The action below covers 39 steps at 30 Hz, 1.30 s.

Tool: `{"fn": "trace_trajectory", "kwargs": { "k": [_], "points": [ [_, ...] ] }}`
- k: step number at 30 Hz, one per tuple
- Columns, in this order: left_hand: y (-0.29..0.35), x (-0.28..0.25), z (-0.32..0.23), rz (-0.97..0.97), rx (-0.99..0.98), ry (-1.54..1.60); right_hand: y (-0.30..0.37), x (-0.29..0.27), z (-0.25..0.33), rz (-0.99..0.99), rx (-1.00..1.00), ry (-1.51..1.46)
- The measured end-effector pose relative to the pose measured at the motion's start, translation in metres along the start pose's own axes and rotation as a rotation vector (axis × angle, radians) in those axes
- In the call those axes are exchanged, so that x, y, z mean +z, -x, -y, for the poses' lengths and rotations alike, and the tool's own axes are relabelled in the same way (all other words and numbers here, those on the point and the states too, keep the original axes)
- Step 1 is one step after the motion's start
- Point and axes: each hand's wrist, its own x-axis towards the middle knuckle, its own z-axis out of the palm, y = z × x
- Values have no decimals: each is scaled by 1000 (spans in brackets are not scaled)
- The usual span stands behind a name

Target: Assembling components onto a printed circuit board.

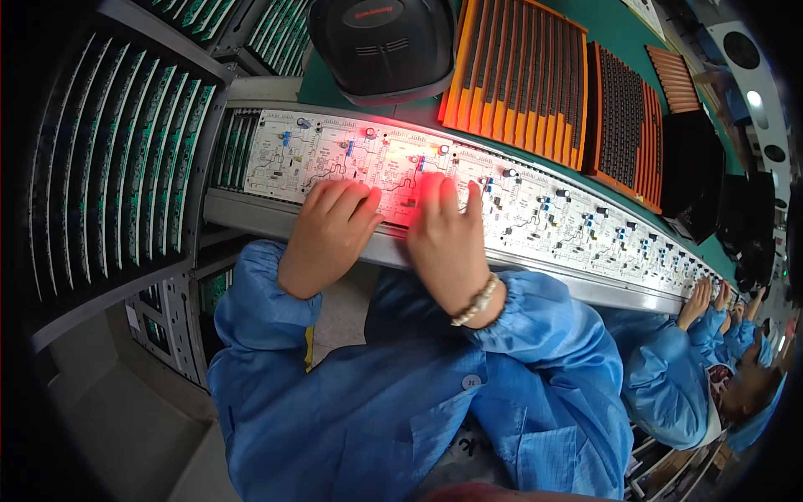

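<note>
A row of white printed circuit boards (393, 165) runs along a rail track, with small blue and black components on them. My left hand (330, 234) rests at the near edge of the boards, its fingers stretched forward and its thumb apart from them. Beside it, my right hand (452, 238) reaches over the board lit red, fingers spread and lying on or just above it. What lies under the fingertips is hidden. A beaded bracelet (478, 301) circles my right wrist.
A black scanner-like housing (385, 50) stands behind the red-lit boards. Orange trays (514, 84) of black parts lie on the green bench. At left stands a rack (125, 167) of upright boards. Co-workers' hands (696, 303) are over the line at far right.
</note>
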Motion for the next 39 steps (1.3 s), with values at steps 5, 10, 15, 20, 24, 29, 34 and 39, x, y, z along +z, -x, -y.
{"fn": "trace_trajectory", "kwargs": {
  "k": [5,10,15,20,24,29,34,39],
  "points": [
    [-14,3,-3,-8,5,-12,20,-4,-34,-79,117,-335],
    [-33,12,-10,37,73,-54,46,-18,-63,-143,192,-408],
    [-48,9,-14,97,109,-64,78,-26,-83,-106,199,-471],
    [-88,10,-22,-22,72,-13,96,-30,-102,-142,246,-524],
    [-131,26,-21,-92,75,-53,103,-39,-117,-165,251,-525],
    [-142,36,-18,-74,159,-129,119,-51,-150,-166,308,-460],
    [-134,32,-23,-67,180,-174,125,-43,-232,-207,356,-357],
    [-141,30,-25,-40,150,-187,96,-11,-303,-312,425,-395]
  ]
}}
